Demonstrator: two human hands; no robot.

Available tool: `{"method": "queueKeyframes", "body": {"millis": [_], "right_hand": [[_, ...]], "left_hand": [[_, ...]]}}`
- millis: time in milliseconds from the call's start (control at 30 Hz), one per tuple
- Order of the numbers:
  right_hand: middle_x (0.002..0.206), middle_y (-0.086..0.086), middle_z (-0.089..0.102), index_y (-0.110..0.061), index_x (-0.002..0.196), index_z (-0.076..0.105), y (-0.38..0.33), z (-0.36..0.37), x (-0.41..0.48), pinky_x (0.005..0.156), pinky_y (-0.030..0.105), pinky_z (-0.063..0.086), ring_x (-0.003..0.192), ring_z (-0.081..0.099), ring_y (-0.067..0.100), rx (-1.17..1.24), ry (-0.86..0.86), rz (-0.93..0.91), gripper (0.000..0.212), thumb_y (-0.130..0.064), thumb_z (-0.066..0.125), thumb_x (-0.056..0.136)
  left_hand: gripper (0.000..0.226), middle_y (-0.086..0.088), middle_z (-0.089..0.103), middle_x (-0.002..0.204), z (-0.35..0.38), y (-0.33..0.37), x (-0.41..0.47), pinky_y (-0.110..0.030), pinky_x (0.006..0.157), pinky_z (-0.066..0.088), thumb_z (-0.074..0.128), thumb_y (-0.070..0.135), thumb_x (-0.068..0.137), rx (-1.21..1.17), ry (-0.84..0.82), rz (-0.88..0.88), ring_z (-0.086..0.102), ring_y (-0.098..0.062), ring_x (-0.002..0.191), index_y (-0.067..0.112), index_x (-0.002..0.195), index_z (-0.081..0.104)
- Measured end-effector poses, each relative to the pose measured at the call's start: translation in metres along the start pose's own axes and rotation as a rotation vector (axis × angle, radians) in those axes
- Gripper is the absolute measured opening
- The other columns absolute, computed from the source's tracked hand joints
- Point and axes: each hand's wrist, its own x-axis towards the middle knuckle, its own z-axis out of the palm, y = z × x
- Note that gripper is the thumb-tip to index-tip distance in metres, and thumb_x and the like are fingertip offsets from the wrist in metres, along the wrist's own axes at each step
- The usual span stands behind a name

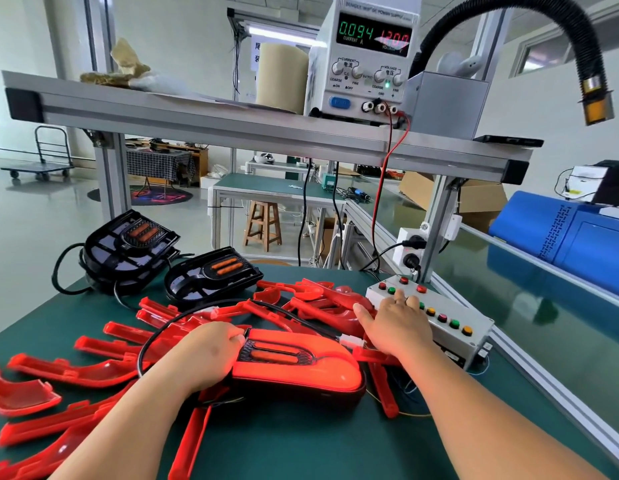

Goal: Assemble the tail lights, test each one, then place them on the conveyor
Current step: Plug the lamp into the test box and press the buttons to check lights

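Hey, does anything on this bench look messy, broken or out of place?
Nothing looks broken. The red lens covers lie scattered and overlapping on the green mat, some under the lit tail light that the left hand holds.

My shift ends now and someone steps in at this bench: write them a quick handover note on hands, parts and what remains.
Left hand grips the left end of the assembled tail light, which glows red on the table.
Right hand lies on the button box, fingers on its buttons.
Power supply reads 0.094 A.
Two black housings sit back left; loose red lens covers lie around.
Done: this light assembled, under test.
Left: move it to the conveyor, build the rest.
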Motion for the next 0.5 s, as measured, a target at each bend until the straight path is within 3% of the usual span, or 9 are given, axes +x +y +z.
{"method": "queueKeyframes", "body": {"millis": [167, 500], "right_hand": [[0.162, 0.013, 0.017, -0.008, 0.15, 0.032, 0.0, -0.002, -0.002, 0.113, 0.046, 0.025, 0.144, 0.019, 0.032, 0.016, -0.012, 0.006, 0.092, -0.075, 0.013, 0.09], [0.163, 0.01, 0.014, -0.009, 0.153, 0.024, 0.014, -0.018, -0.02, 0.115, 0.047, 0.021, 0.144, 0.019, 0.034, 0.065, 0.011, -0.008, 0.087, -0.071, 0.011, 0.092]], "left_hand": [[0.032, -0.004, 0.063, 0.122, 0.0, 0.0, 0.001, -0.023, 0.085, 0.037, 0.038, 0.024, 0.104, -0.012, 0.005, -0.009, 0.056, -0.019, 0.112, 0.011, 0.119, 0.064], [0.03, -0.005, 0.067, 0.111, 0.0, -0.001, 0.002, -0.026, 0.081, 0.039, 0.038, 0.022, 0.103, -0.006, -0.016, -0.001, 0.059, -0.02, 0.103, 0.01, 0.1, 0.065]]}}
